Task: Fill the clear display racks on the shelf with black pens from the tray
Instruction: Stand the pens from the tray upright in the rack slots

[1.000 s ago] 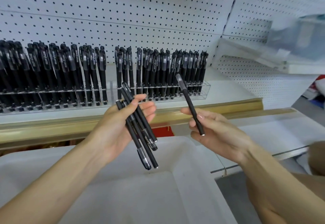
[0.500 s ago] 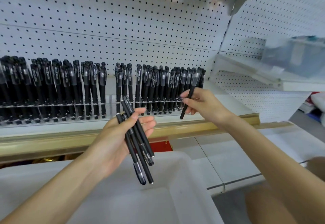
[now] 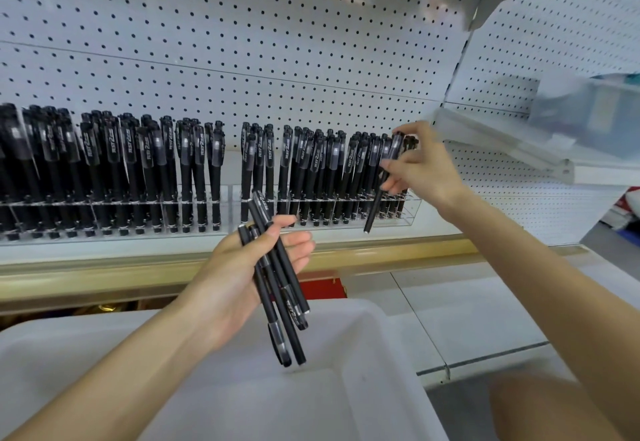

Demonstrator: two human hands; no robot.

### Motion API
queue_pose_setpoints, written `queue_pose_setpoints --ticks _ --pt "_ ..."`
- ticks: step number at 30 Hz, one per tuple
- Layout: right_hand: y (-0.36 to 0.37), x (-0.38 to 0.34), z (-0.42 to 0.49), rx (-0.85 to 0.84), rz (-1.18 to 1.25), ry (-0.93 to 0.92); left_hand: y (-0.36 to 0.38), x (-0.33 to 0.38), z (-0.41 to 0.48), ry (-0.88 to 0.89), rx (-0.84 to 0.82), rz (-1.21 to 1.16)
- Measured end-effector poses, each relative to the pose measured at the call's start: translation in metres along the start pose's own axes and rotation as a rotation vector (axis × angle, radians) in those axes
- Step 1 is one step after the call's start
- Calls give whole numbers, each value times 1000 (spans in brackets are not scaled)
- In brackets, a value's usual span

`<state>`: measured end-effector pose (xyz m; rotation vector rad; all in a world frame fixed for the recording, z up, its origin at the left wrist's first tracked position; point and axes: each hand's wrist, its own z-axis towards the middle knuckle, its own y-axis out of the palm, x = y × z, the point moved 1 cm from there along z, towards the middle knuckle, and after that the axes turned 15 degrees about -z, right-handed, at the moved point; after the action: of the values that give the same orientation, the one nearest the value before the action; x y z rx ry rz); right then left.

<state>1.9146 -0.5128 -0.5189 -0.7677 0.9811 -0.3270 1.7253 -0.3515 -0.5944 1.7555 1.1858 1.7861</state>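
My left hand (image 3: pixel 242 274) grips a bundle of black pens (image 3: pixel 277 288) above the white tray (image 3: pixel 377 354), thumb across them, caps pointing down. My right hand (image 3: pixel 419 170) pinches a single black pen (image 3: pixel 375 205) near its cap and holds it nearly upright in front of the right end of the right clear rack (image 3: pixel 412 214). Its tip hangs at the rack's front wall. That rack and the left clear rack (image 3: pixel 166 229) stand side by side on the white shelf (image 3: pixel 207 243), both packed with upright black pens.
White pegboard (image 3: pixel 242 42) backs the shelf, whose front edge is a gold strip (image 3: pixel 104 274). A second shelf (image 3: pixel 519 156) with a clear box juts out at the right. A lower white ledge (image 3: pixel 467 319) lies right of the tray.
My right hand has carried its single pen up and to the right, from in front of my body to the right end of the right rack. My left hand holds its bundle in place.
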Motion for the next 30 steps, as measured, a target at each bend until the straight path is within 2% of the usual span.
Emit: queue_pose_setpoints --ticks 4,7,15,17,23,30 --pt "-5 3 2 210 146 -23 0 1 -1 1 2 -3" --pt "-2 1 -2 333 130 -46 0 1 -2 0 0 7" --pt "3 -8 -4 477 62 -105 -1 1 -4 -15 10 13" --pt "3 -9 -2 462 30 -106 0 1 -4 -13 11 14" --pt "13 -4 3 271 -120 -99 1 1 -3 -12 4 23" --pt "12 -5 6 214 -335 -169 1 2 -3 -13 5 35"
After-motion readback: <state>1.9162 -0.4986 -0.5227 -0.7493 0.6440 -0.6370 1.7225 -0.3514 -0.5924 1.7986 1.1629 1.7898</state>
